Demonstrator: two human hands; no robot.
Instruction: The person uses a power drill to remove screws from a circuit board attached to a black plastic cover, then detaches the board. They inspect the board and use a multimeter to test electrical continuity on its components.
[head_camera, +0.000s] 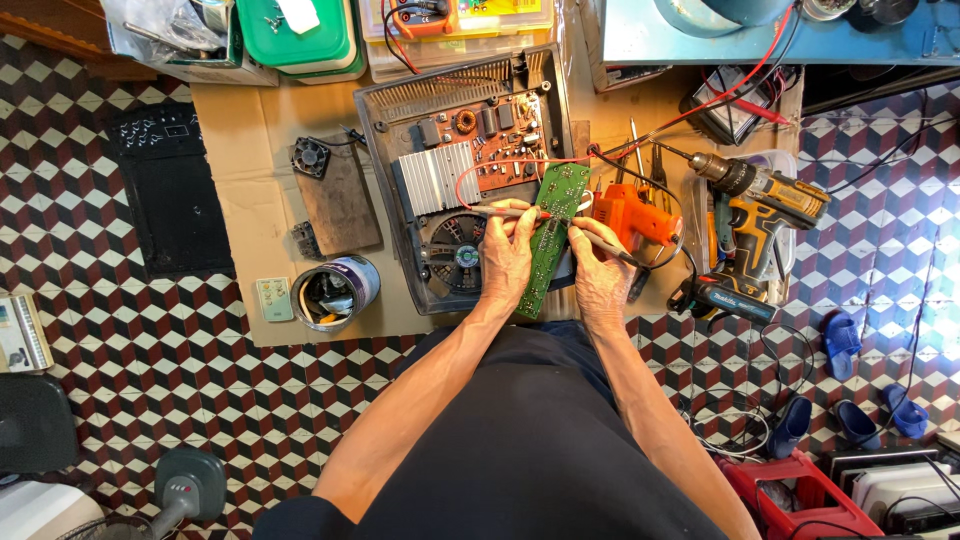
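A long green circuit board (556, 200) stands tilted over the near edge of an opened appliance case (390, 120). My left hand (508, 258) grips the board's left side and pinches a thin test probe (490, 211) lying across it; a red lead (470, 172) loops away from that probe. My right hand (600, 282) is at the board's right edge and holds a second probe (605, 246), its tip on the board.
In the case are a ribbed heat sink (432, 178), an orange board (505, 150) and a round fan (455, 250). An orange soldering gun (632, 218) and cordless drill (765, 192) lie right. A tin can (335, 292) and small fan (311, 156) sit left on cardboard (250, 210).
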